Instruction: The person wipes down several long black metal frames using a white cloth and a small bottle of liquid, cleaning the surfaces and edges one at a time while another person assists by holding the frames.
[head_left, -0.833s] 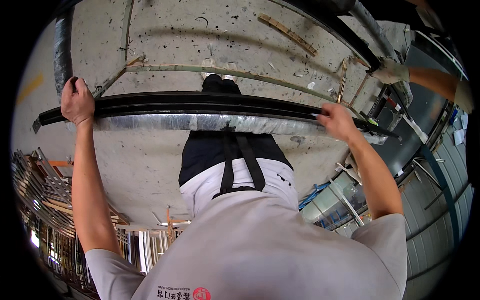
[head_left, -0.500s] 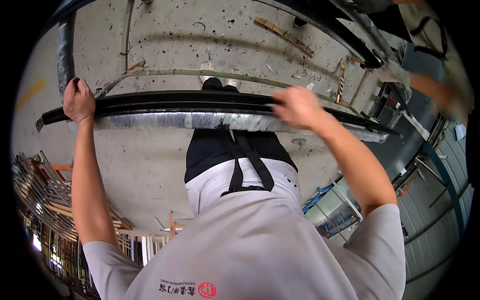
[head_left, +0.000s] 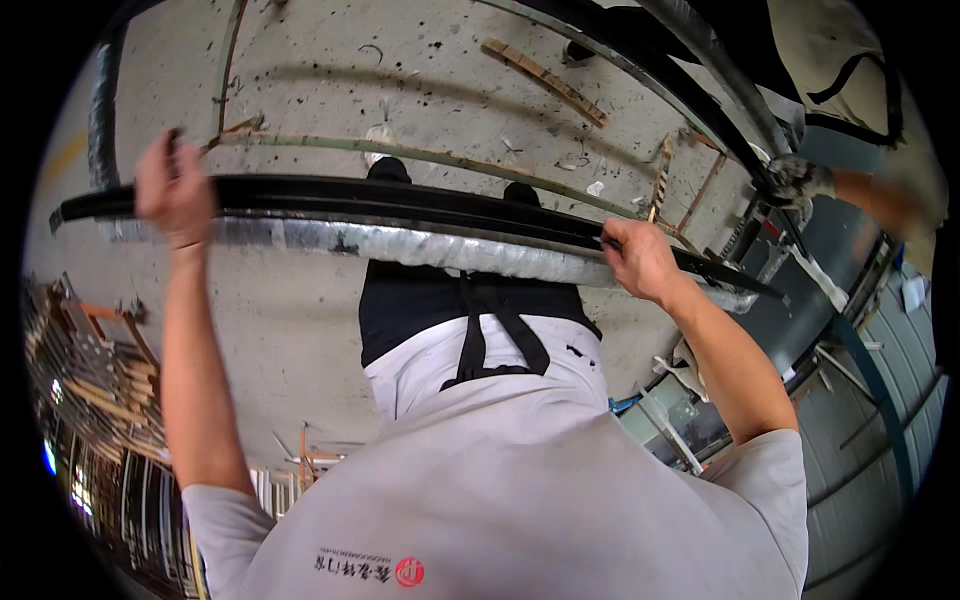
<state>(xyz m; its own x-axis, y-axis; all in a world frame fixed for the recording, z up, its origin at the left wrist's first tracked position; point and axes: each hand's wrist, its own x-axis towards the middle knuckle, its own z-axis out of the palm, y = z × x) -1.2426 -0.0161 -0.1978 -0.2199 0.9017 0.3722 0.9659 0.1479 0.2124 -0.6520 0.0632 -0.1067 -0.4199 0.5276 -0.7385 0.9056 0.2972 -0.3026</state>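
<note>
A long black metal profile (head_left: 400, 205) with grooves along its length lies crosswise in front of me. It rests along a padded bar (head_left: 420, 248) wrapped in silvery film. Over the profile's left part is my left hand (head_left: 177, 195), blurred by motion, its fingers curled in. A small dark bit shows at the top of its fingers, too smeared to name. My right hand (head_left: 643, 260) is closed at the profile's right part, fingertips against its near edge. Something dark shows at those fingertips, and I cannot make out what it is.
Another person's gloved hand (head_left: 795, 180) is at a dark frame bar at the upper right. A wooden strip (head_left: 545, 80) lies on the stained floor. A rack of long bars (head_left: 110, 390) stands at the lower left. A second wrapped bar (head_left: 103, 120) runs up at the left.
My left hand has shifted a little right along the profile. My right hand has moved right and slightly nearer me. The view has shifted slightly, and the other person's hand has moved lower.
</note>
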